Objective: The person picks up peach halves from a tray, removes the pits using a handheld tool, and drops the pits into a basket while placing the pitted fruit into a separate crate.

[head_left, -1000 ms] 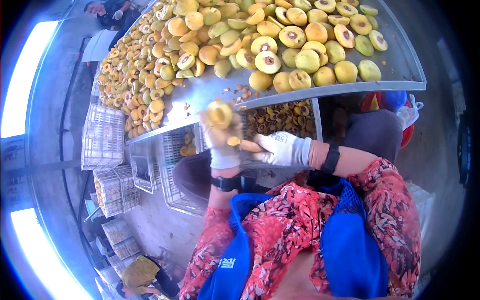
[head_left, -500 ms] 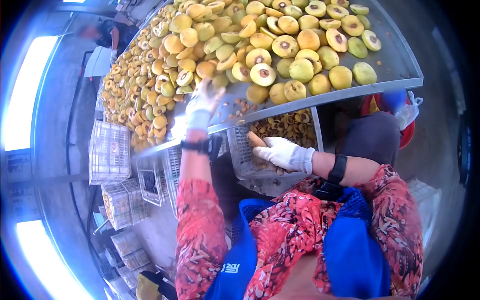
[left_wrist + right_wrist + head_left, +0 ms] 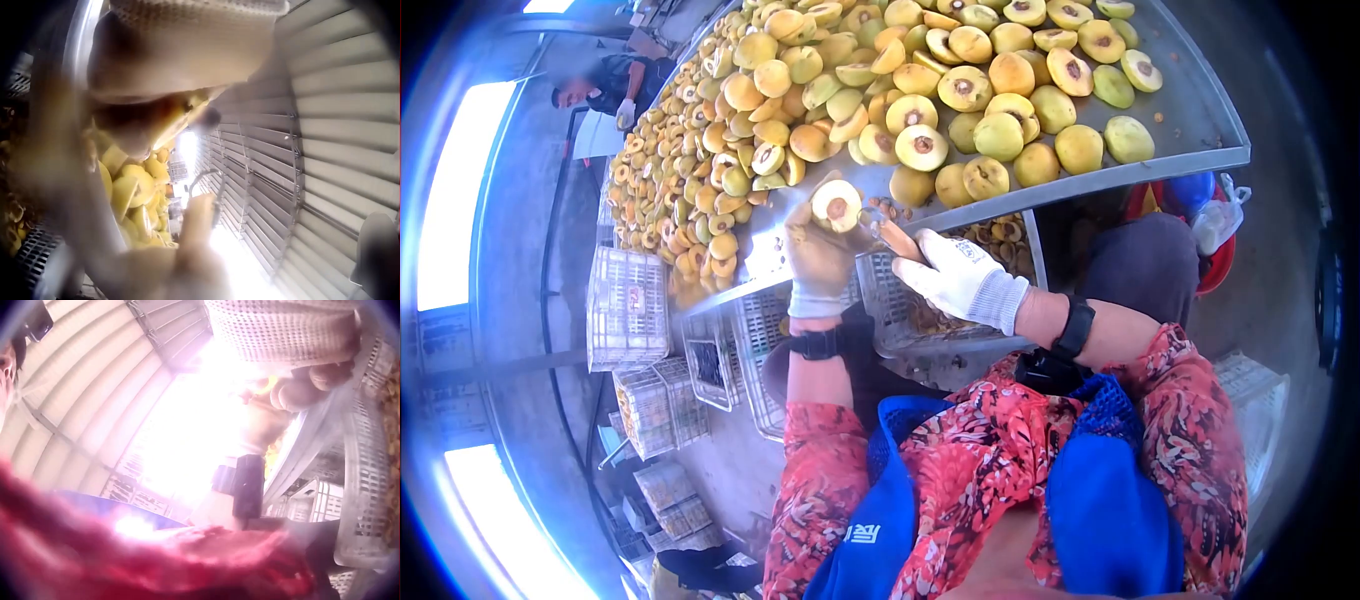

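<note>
Metal table [image 3: 1190,120] heaped with fruit [image 3: 773,77]; near edge, I see left hand [image 3: 815,258] holding a half [image 3: 837,205], right hand [image 3: 962,275] gripping a tool [image 3: 896,240].

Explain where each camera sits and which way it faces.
Head: on the head, facing forward and down at the stained gloved left hand, white-gloved right hand and heap of halved yellow fruit; red floral shirt shows.
Left wrist: worn there, looking past the left hand at fruit and pale ribbed roofing.
Right wrist: worn there, looking past the right hand toward roofing; blurred red cloth shows.
Head and left-wrist views share the fruit.
</note>
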Demonstrator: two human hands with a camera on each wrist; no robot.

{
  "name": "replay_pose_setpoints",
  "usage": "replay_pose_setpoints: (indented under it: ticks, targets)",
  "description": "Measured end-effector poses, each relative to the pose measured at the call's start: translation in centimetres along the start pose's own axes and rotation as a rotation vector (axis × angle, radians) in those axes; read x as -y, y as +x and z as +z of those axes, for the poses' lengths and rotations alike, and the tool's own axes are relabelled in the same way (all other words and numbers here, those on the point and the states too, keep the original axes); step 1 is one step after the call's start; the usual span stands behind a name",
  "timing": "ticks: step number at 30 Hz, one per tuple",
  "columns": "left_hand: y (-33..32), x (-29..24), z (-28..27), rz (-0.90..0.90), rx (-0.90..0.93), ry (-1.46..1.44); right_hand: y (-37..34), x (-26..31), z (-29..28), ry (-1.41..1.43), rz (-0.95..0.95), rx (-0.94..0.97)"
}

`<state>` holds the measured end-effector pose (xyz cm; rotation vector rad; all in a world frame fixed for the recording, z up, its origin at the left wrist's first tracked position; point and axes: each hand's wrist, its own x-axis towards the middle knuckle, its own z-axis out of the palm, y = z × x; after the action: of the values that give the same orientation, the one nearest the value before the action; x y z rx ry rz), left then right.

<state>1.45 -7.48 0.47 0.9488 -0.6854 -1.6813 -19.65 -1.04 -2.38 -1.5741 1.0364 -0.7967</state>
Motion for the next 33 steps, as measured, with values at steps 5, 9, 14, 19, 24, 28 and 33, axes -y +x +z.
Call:
replay_pose_setpoints:
  ticks: [5, 9, 14, 19, 24, 28, 33]
  targets:
    - [-2.5, 1.6, 3.2, 0.084, 0.076, -0.067, 0.1, 0.7, 0.1, -0.052, -0.069, -0.052]
    - [-2.7, 2.8, 4.3, 0.171, -0.068, 0.042, 0.0, 1.0, 0.2, -0.101, -0.001, 0.003]
    - [-2.0, 4.8, 3.5, 0.359, -0.29, 0.432, 0.1, 0.4, 0.6, -0.074, -0.071, 0.032]
    - [-0.7, 5.8, -1.5, 0.565, -0.311, 0.938, 0.2, 1.3, -0.7, 0.828, 0.31, 0.429]
    - [-1.8, 5.3, 1.1, 0.66, -0.205, 0.843, 0.1, 0.1, -2.5, 0.951, 0.44, 0.713]
    - [-2.5, 4.2, 3.7, 0.545, 0.005, 0.576, -0.3, -0.4, -3.0, 0.987, 0.469, 0.752]
    - [-3.4, 3.9, 4.2, 0.685, 0.048, 0.778, -1.4, 0.2, -2.4, 0.92, 0.448, 0.695]
